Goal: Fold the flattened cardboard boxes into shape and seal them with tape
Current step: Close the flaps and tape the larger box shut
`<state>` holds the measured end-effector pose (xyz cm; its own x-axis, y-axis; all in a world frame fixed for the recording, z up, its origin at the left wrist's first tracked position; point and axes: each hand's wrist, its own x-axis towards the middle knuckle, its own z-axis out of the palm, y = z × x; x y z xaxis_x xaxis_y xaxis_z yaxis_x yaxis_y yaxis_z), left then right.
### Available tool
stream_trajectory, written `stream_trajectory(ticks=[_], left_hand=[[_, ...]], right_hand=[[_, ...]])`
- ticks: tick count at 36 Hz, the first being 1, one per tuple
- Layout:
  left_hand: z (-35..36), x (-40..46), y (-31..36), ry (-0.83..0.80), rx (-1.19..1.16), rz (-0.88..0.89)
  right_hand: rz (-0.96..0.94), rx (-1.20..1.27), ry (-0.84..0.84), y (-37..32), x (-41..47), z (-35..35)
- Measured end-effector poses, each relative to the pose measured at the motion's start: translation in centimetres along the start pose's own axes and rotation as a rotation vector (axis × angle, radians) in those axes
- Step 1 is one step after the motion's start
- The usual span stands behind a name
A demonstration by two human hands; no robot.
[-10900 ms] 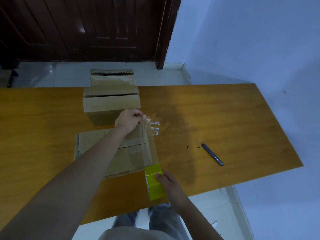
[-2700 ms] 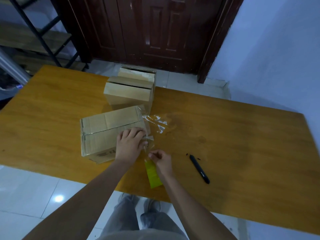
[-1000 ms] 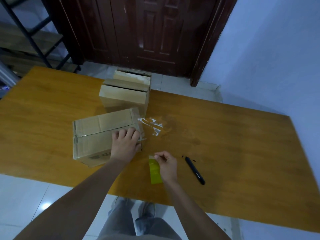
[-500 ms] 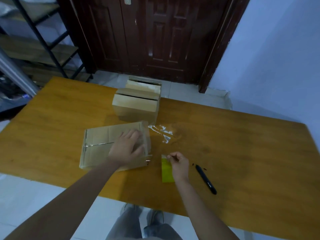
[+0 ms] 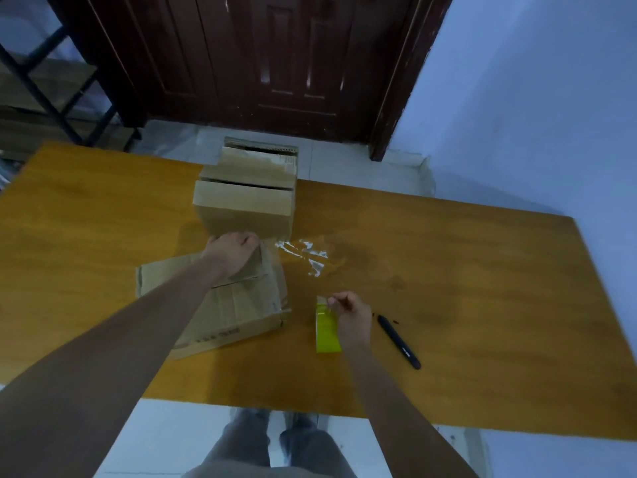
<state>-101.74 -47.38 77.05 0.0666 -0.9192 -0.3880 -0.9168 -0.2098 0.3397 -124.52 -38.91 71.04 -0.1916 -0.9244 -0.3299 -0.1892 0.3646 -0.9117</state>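
Right hand: right hand is sitting nearest the person, at the near part of the bench; its fingers are pinching the top end of the yellow-green tape roll, which is standing on edge on the bench.
Pen: a dark pen is lying just right of that hand, apart from it.
Box in hand: the cardboard box is lying left of the tape roll, folded up; clear tape is glinting along its right end.
Left hand: left hand is reaching across to the far edge of this box; its fingers are curling over that edge, gripping or pressing it.
Step (judgement): the person is probably finishing one taped seam, smoothing the strip over the far edge.
Next move (judgement): it is likely calling for a fresh length of tape from the roll, or for turning the box to the next open seam; the free end of the clear tape is hard to see, so finding it is needing care.
Tape scraps: crumpled clear tape scraps are sticking to the bench just right of the left hand; they could be snagging a new strip.
Second box: a second cardboard box is standing just beyond the left hand, at the bench's far edge, crowding any turn of the near box.
Beyond: a dark wooden door is standing behind, a shelf frame to the far left.
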Motion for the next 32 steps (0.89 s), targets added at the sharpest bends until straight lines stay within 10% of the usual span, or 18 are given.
stream_trajectory(ticks=[15, 22, 32], left_hand=[[-0.5, 0.2, -0.3, -0.131, 0.038, -0.003], [-0.4, 0.3, -0.3, -0.076, 0.046, 0.02], [0.8, -1.1, -0.3, 0.354, 0.143, 0.165]], right_hand=[[0.079, -0.098, -0.044, -1.1, 1.0, -1.3], [0.152, -0.642, -0.322, -1.0, 3.8, -3.8], [0.301, -1.141, -0.4, 1.2, 3.2, -1.9]])
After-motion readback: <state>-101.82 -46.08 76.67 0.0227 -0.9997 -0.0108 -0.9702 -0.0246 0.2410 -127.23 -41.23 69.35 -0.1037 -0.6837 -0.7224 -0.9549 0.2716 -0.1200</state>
